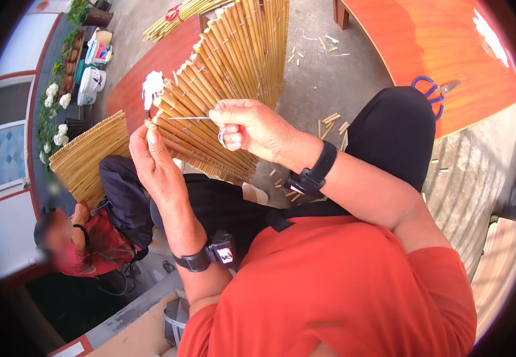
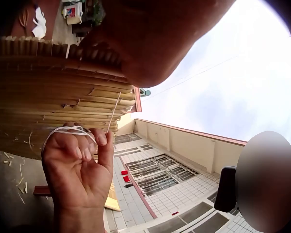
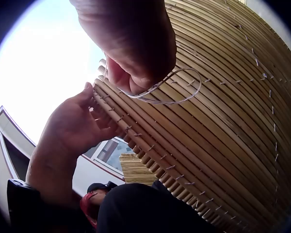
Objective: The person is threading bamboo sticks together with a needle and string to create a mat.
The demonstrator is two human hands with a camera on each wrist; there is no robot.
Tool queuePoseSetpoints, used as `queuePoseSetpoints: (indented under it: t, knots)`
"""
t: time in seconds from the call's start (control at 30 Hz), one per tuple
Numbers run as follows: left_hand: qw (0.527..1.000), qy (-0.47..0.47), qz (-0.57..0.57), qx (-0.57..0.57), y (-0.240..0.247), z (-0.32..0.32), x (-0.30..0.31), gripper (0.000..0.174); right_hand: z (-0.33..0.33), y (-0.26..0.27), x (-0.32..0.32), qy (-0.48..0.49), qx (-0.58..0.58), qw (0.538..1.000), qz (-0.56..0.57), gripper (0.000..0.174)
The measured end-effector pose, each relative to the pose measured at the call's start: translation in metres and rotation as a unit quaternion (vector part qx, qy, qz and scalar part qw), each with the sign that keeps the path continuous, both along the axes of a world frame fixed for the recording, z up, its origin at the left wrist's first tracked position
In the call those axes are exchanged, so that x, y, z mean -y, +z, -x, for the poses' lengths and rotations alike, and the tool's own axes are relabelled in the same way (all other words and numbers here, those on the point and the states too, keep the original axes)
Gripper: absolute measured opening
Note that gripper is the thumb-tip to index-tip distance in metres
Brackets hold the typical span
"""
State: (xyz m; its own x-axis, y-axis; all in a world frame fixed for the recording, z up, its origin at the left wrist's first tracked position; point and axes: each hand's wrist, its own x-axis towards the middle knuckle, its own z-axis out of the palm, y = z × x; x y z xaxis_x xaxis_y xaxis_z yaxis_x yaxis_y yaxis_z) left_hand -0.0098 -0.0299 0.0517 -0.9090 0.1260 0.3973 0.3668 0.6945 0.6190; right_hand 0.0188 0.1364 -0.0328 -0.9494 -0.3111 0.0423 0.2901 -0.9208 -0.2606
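Note:
A large mat of thin bamboo-like sticks (image 1: 228, 65), stitched with rows of white thread, fans out ahead of me. My left hand (image 1: 161, 169) pinches its near left corner between thumb and fingers. To the right of that corner, my right hand (image 1: 255, 128) holds white string, its fingers curled inward. A straight length of the string (image 2: 114, 111) runs from those fingers to the mat's edge in the left wrist view. More string is looped over the right hand's fingers, and a slack loop (image 3: 200, 85) hangs beside them in the right wrist view.
Blue-handled scissors (image 1: 430, 92) lie on the orange-brown table (image 1: 472, 47) at right. Cut stick pieces (image 1: 329, 122) litter the floor. A crumpled white item (image 1: 153, 86) shows beyond the mat's corner. At left sits another person (image 1: 100, 250) beside a second mat (image 1: 91, 157).

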Motion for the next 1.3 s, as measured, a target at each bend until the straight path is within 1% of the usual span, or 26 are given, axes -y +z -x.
queuePoseSetpoints:
  t: [0.03, 0.1, 0.17, 0.2, 0.23, 0.27, 0.3, 0.37, 0.4, 0.43, 0.5, 0.53, 0.57, 0.63, 0.7, 0.77, 0.83, 0.87, 0.9, 0.97, 1.03, 1.07, 1.13, 1.2, 1.23, 1.3]
  knots:
    - [0.994, 0.020, 0.101, -0.041, 0.004, 0.002, 0.012, 0.023, -0.001, 0.000, 0.005, 0.010, 0.023, 1.000, -0.019, 0.016]
    - [0.967, 0.022, 0.210, -0.140, 0.009, -0.002, 0.022, 0.022, -0.001, -0.014, 0.018, 0.044, 0.037, 0.998, -0.027, 0.018]
    - [0.959, 0.048, 0.257, -0.110, 0.010, -0.005, 0.039, 0.022, -0.005, -0.030, 0.031, 0.073, 0.029, 0.997, -0.018, 0.020]
    - [0.984, 0.065, 0.163, -0.014, 0.010, -0.007, 0.041, 0.025, -0.008, -0.036, 0.037, 0.107, 0.032, 0.993, -0.048, 0.021]
    - [0.991, 0.080, 0.066, 0.084, 0.008, -0.009, 0.045, 0.029, -0.011, -0.038, 0.042, 0.140, 0.036, 0.987, -0.077, 0.023]
    - [0.991, 0.065, 0.088, 0.078, 0.000, -0.005, 0.063, 0.037, -0.014, -0.041, 0.045, 0.166, 0.042, 0.982, -0.082, 0.025]
    - [0.990, 0.065, 0.091, 0.081, -0.004, -0.005, 0.071, 0.037, -0.017, -0.044, 0.046, 0.167, 0.044, 0.982, -0.079, 0.025]
    - [0.995, 0.002, 0.054, 0.087, -0.009, -0.008, 0.088, 0.035, -0.023, -0.049, 0.051, 0.208, 0.000, 0.966, -0.154, 0.026]
    - [0.989, 0.034, 0.095, 0.107, -0.003, -0.013, 0.081, 0.032, -0.023, -0.052, 0.053, 0.206, -0.036, 0.958, -0.197, 0.025]
    - [0.984, 0.062, 0.072, 0.151, -0.006, -0.012, 0.085, 0.029, -0.023, -0.052, 0.052, 0.216, -0.039, 0.957, -0.191, 0.025]
    - [0.984, 0.059, 0.048, 0.164, -0.006, -0.014, 0.086, 0.026, -0.021, -0.050, 0.048, 0.149, -0.135, 0.945, -0.259, 0.025]
    - [0.983, 0.052, 0.033, 0.175, -0.011, -0.011, 0.094, 0.023, -0.017, -0.044, 0.045, 0.114, -0.149, 0.941, -0.280, 0.025]
    - [0.984, 0.033, -0.043, 0.171, -0.022, -0.009, 0.101, 0.022, -0.013, -0.037, 0.041, 0.080, -0.162, 0.936, -0.301, 0.026]
    - [0.984, 0.025, -0.099, 0.147, -0.036, -0.009, 0.112, 0.025, -0.007, -0.020, 0.038, 0.021, -0.146, 0.959, -0.241, 0.025]
    - [0.963, 0.046, -0.145, 0.223, -0.033, -0.017, 0.118, 0.028, -0.001, -0.013, 0.042, 0.000, -0.175, 0.953, -0.246, 0.025]
    - [0.966, 0.039, -0.128, 0.221, -0.042, -0.020, 0.135, 0.030, 0.002, -0.007, 0.052, -0.071, -0.207, 0.946, -0.241, 0.027]
    - [0.948, 0.015, -0.187, 0.256, -0.044, -0.024, 0.140, 0.030, 0.006, 0.002, 0.072, -0.060, -0.209, 0.951, -0.218, 0.025]
    - [0.949, 0.009, -0.187, 0.254, -0.044, -0.027, 0.139, 0.031, 0.005, 0.010, 0.084, -0.030, -0.162, 0.982, -0.091, 0.023]
    - [0.949, 0.013, -0.187, 0.255, -0.045, -0.028, 0.140, 0.031, 0.005, 0.015, 0.095, 0.002, -0.112, 0.993, 0.037, 0.022]
    - [0.946, 0.006, -0.194, 0.260, -0.047, -0.030, 0.144, 0.032, 0.006, 0.014, 0.110, 0.023, -0.103, 0.993, 0.056, 0.021]
    - [0.958, 0.000, -0.198, 0.206, -0.046, -0.034, 0.133, 0.031, 0.006, 0.014, 0.116, 0.125, -0.088, 0.982, 0.115, 0.025]
    - [0.959, 0.023, -0.186, 0.211, -0.048, -0.032, 0.134, 0.029, 0.001, 0.014, 0.117, 0.128, -0.057, 0.986, 0.092, 0.027]
    - [0.959, 0.047, -0.176, 0.217, -0.054, -0.029, 0.134, 0.028, -0.001, -0.004, 0.121, 0.149, -0.062, 0.982, 0.100, 0.027]
    - [0.977, 0.092, -0.128, 0.143, -0.057, -0.027, 0.128, 0.023, -0.004, -0.015, 0.125, 0.164, -0.048, 0.978, 0.117, 0.027]
    - [0.976, 0.093, -0.130, 0.148, -0.056, -0.029, 0.122, 0.023, -0.006, -0.017, 0.124, 0.164, -0.043, 0.979, 0.116, 0.027]
    - [0.987, 0.119, -0.088, 0.070, -0.053, -0.031, 0.108, 0.019, -0.010, -0.019, 0.120, 0.160, -0.033, 0.986, 0.032, 0.026]
